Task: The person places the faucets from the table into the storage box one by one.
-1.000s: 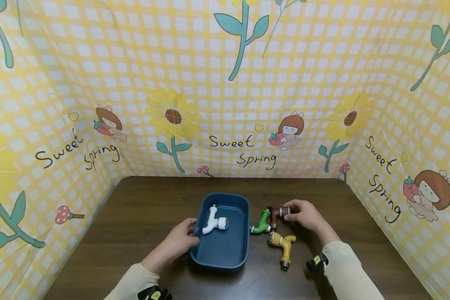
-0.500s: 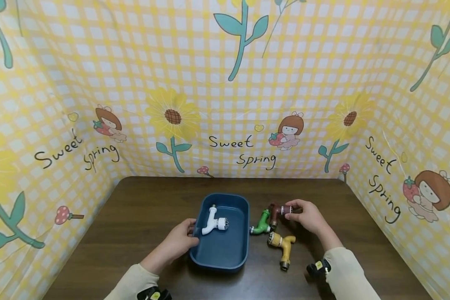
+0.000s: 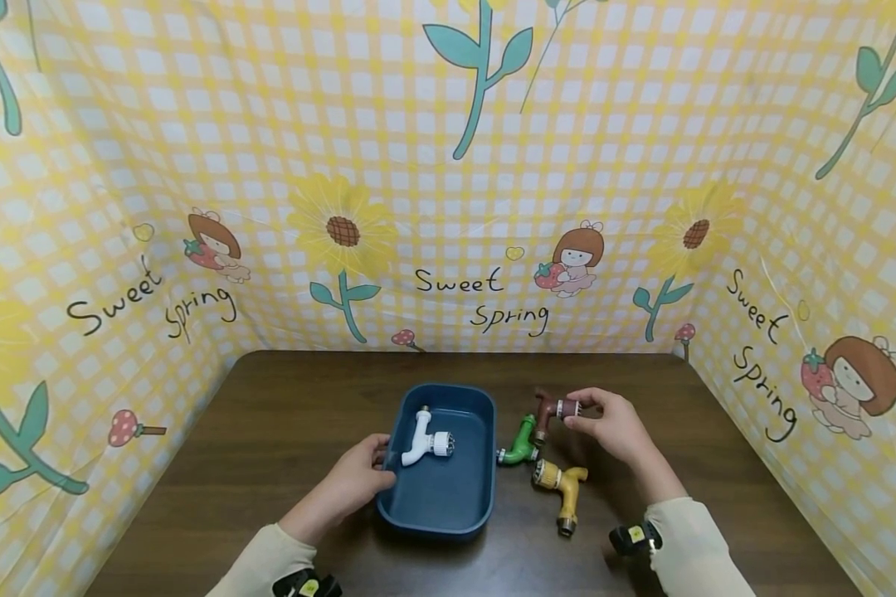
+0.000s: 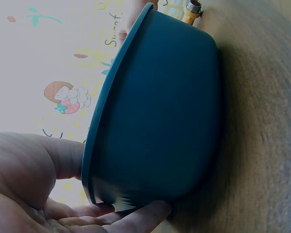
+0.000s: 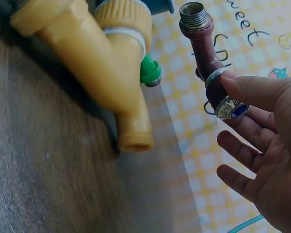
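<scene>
A brown faucet is pinched at its ribbed knob between the thumb and fingers of my right hand. In the right wrist view the brown faucet hangs above the table with its threaded end up. My left hand grips the left rim of a blue tub, thumb over the edge and fingers along the outer wall. Inside the tub lies a white faucet. Just right of the tub is a green faucet, and a yellow faucet lies nearer to me.
The dark wooden table holds everything. A yellow checked cloth with sunflowers surrounds it at the back and sides. The yellow faucet lies close below my right wrist, between that arm and the tub.
My right hand has raised the brown faucet slightly up and away from the green one beside it. My left hand and the tub have stayed in place.
</scene>
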{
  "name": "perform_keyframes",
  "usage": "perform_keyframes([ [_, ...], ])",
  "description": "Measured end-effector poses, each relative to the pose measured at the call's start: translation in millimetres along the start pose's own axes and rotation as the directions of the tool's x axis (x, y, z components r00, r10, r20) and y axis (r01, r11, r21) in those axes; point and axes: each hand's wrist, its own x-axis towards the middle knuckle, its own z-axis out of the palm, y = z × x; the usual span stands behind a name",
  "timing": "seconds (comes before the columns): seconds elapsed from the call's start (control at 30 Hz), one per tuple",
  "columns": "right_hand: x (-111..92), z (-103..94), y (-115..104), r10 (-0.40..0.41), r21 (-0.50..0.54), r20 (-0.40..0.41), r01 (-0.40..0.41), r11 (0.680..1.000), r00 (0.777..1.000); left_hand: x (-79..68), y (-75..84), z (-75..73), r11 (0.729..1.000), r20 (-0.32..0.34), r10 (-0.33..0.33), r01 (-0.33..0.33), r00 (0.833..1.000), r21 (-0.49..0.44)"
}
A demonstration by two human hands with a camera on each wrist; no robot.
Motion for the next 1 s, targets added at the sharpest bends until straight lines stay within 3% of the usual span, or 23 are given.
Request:
perform_keyframes([
  [1.0,-17,-0.5,-45,-0.075,-0.011,-0.054,0.075,0.997,0.996,1.7,-2.2,0.5,1.000,0.009,-0.012,0.012,1.000,0.007],
])
